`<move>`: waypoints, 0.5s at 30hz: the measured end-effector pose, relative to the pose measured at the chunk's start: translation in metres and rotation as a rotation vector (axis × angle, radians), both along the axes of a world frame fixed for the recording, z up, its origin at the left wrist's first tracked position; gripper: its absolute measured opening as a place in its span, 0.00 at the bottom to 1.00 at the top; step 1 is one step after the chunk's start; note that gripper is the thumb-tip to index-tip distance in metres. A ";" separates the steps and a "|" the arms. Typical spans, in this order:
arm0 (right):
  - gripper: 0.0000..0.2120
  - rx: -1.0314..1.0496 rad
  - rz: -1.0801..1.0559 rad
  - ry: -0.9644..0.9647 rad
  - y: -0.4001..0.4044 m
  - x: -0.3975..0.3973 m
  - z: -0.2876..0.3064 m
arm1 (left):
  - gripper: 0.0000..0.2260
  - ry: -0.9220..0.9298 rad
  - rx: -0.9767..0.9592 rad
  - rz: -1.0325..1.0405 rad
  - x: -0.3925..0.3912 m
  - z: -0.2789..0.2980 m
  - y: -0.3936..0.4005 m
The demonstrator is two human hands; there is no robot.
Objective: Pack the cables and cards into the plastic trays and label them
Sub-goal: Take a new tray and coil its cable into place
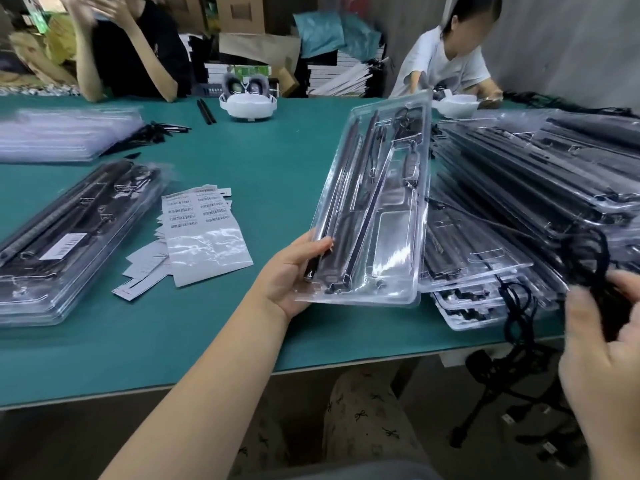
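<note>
I see the clear plastic tray (372, 216) held up over the green table (207, 323), its long axis running away from me and leaning slightly right, far end raised. My left hand (294, 275) grips its near-left corner, thumb on top, so the tray extends forward and right of that hand. My right hand (602, 344), right of the tray, pinches a black cable (585, 261).

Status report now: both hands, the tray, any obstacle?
Left hand grips clear tray, tilted above table. Right hand holds black cable. Tray stack close beside.
</note>
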State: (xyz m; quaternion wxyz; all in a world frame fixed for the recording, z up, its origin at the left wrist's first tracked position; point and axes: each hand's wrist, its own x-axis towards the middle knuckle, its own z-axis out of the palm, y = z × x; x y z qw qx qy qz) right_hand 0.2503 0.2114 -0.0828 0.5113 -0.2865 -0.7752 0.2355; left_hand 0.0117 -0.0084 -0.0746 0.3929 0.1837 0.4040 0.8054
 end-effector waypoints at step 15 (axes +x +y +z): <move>0.04 -1.299 0.921 0.191 -0.096 -0.120 0.111 | 0.05 0.036 -0.220 0.453 -0.062 0.034 -0.064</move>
